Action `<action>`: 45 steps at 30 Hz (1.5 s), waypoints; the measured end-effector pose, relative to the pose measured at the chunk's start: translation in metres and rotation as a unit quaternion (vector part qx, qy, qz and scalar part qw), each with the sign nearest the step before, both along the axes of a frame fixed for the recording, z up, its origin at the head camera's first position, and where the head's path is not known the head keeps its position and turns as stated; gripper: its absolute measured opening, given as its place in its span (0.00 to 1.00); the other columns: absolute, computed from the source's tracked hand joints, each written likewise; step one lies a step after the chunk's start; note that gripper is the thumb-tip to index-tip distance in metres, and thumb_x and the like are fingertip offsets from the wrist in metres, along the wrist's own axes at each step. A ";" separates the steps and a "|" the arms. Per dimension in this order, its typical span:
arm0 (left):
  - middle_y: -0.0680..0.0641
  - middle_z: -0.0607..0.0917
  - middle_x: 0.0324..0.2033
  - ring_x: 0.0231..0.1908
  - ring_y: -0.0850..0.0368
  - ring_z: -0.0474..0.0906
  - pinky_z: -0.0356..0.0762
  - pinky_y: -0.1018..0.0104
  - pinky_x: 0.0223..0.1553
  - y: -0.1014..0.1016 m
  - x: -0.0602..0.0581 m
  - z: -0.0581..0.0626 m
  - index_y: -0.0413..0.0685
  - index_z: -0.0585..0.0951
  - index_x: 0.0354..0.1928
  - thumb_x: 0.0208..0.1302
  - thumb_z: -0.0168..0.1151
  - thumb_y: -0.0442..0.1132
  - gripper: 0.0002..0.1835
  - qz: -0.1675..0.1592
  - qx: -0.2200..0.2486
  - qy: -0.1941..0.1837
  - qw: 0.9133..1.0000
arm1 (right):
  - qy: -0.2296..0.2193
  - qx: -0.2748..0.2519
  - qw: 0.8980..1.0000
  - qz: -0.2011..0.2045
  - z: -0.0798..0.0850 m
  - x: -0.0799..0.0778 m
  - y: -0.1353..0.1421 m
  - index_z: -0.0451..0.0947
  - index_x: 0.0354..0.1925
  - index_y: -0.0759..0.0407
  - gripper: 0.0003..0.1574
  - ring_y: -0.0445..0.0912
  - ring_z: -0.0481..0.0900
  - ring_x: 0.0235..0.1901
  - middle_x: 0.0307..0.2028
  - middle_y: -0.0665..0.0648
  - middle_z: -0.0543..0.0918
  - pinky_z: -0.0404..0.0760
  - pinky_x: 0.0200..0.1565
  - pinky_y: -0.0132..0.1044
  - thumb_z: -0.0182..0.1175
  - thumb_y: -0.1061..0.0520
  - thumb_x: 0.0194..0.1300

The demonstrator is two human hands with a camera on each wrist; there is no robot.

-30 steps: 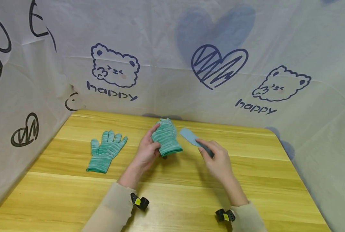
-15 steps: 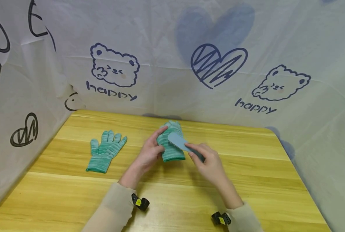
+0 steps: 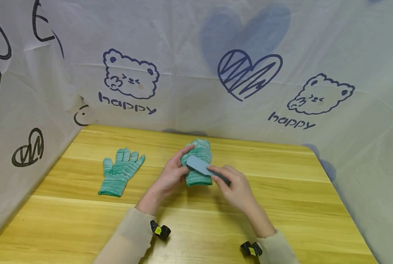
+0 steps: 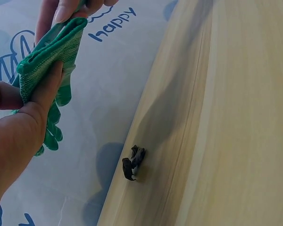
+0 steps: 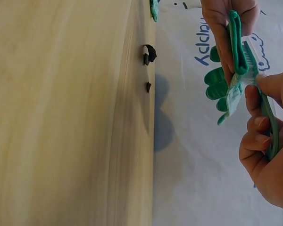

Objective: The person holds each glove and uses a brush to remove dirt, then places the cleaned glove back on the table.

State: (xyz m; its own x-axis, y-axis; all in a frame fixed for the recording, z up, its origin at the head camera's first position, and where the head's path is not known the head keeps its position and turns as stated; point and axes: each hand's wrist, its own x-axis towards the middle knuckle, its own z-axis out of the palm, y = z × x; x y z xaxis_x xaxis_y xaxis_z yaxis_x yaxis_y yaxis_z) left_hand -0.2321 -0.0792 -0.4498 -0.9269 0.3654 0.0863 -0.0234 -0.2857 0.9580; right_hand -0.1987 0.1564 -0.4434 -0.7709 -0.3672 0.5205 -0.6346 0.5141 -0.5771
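Note:
A green-and-white knit glove (image 3: 199, 179) hangs above the table in my left hand (image 3: 173, 174), which pinches its left side, thumb on the near face. In the left wrist view, the green cuff of the glove (image 4: 42, 54) faces the camera and its fingers dangle. My right hand (image 3: 236, 187) grips the handle of a blue-grey brush (image 3: 197, 165), whose head lies against the face of the glove. Pale bristles of the brush (image 5: 249, 73) meet the fabric in the right wrist view. A matching glove (image 3: 117, 176) lies flat on the table at the left.
Small dark crumpled bits (image 4: 133, 162) lie on the wood-grain table (image 3: 298, 198) near its far edge; the head view hides them. A white cloth (image 3: 183, 91) printed with bears and hearts hangs behind and along the sides. Black wrist cameras (image 3: 160, 230) sit at both sleeves.
The brush has moved left and down from beside the held glove onto its face. The held glove has shifted slightly right and nearer, and its cuff has levelled.

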 end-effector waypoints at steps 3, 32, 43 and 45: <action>0.32 0.65 0.73 0.56 0.54 0.72 0.78 0.70 0.45 0.000 0.000 0.001 0.47 0.56 0.82 0.61 0.42 0.17 0.45 -0.004 0.005 -0.001 1.000 | 0.002 -0.001 1.000 -0.002 0.000 -0.001 0.001 0.86 0.60 0.51 0.22 0.41 0.78 0.34 0.41 0.53 0.87 0.78 0.35 0.36 0.66 0.64 0.70; 0.38 0.74 0.61 0.40 0.57 0.75 0.73 0.72 0.32 0.001 0.001 0.001 0.48 0.58 0.82 0.62 0.44 0.18 0.44 -0.004 0.001 0.002 1.000 | 0.039 -0.027 0.998 -0.047 0.001 -0.006 0.008 0.86 0.58 0.53 0.20 0.40 0.73 0.28 0.40 0.53 0.86 0.73 0.28 0.32 0.67 0.63 0.70; 0.43 0.75 0.53 0.35 0.58 0.73 0.70 0.72 0.29 0.001 0.001 0.001 0.48 0.57 0.81 0.61 0.44 0.17 0.44 -0.006 -0.004 0.003 1.000 | 0.049 -0.033 0.997 -0.054 -0.001 -0.007 0.009 0.86 0.59 0.52 0.21 0.40 0.73 0.27 0.41 0.52 0.86 0.72 0.27 0.32 0.67 0.64 0.69; 0.44 0.75 0.51 0.34 0.59 0.73 0.70 0.73 0.29 0.001 0.001 0.001 0.48 0.58 0.81 0.61 0.44 0.17 0.44 -0.006 -0.004 0.003 1.000 | 0.049 -0.034 0.997 -0.057 -0.001 -0.007 0.009 0.86 0.59 0.53 0.21 0.40 0.73 0.27 0.41 0.53 0.86 0.72 0.27 0.32 0.67 0.64 0.69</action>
